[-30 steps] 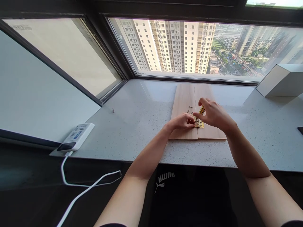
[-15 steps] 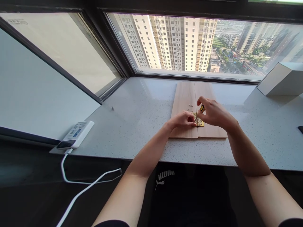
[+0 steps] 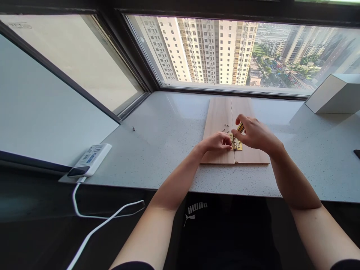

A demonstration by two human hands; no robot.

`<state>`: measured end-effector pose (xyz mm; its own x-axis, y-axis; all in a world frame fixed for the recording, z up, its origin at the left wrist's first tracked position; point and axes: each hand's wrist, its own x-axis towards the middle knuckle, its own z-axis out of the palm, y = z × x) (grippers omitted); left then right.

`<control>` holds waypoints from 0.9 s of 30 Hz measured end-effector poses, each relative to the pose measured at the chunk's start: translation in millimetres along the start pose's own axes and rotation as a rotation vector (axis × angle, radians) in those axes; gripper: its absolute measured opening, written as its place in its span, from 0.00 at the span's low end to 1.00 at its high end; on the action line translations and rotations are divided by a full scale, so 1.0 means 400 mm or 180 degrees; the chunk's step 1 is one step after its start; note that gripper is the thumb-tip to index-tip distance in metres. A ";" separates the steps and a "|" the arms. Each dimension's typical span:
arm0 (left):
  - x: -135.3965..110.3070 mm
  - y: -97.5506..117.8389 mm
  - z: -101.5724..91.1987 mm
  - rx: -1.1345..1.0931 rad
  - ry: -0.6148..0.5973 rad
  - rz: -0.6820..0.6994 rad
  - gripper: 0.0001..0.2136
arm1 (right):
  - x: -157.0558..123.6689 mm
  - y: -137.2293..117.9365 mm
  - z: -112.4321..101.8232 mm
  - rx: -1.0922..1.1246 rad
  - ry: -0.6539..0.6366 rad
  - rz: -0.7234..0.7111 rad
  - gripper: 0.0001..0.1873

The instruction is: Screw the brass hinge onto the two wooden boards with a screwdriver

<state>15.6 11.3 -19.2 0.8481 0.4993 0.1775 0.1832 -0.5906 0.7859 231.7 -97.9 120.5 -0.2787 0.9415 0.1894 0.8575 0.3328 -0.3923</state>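
Note:
My right hand [image 3: 254, 132] grips a screwdriver [image 3: 240, 128] with a yellow and black handle, its shaft slanting down to the left. The tip meets the left leaf of a brass hinge [image 3: 238, 145], which lies across the seam of two light wooden boards [image 3: 219, 112]. My left hand [image 3: 217, 141] rests on the left board, thumb and fingers pinched together at the screwdriver tip. Whatever is between those fingertips is too small and hidden to name. Several small screws [image 3: 226, 125] lie on the left board just beyond my left hand.
The boards lie on a speckled white sill [image 3: 165, 150] below a window. Left of them is a small screw-like piece [image 3: 134, 129]. A white power bank [image 3: 90, 160] with a white cable [image 3: 92, 232] sits near the left edge, and a white box [image 3: 334, 95] stands at right.
My right hand's fingers have shifted slightly on the screwdriver, and more of its handle shows. The left hand has stayed in its pinch at the hinge.

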 end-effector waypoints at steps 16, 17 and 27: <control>0.007 0.015 0.017 0.0754 0.0192 -0.0029 0.17 | 0.008 -0.022 0.003 -0.0303 -0.0069 0.0371 0.09; 0.007 0.020 0.019 0.0849 0.0184 -0.0059 0.17 | 0.008 -0.021 0.001 -0.0358 -0.0092 0.0412 0.09; 0.013 0.044 0.035 0.1624 0.0162 -0.0032 0.18 | 0.002 0.002 0.020 0.0076 0.0040 -0.0251 0.07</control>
<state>30.2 -5.3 -12.6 0.8222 0.5291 0.2100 0.4212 -0.8136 0.4009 228.7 -96.6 113.0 -0.3395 0.9116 0.2319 0.8226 0.4073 -0.3969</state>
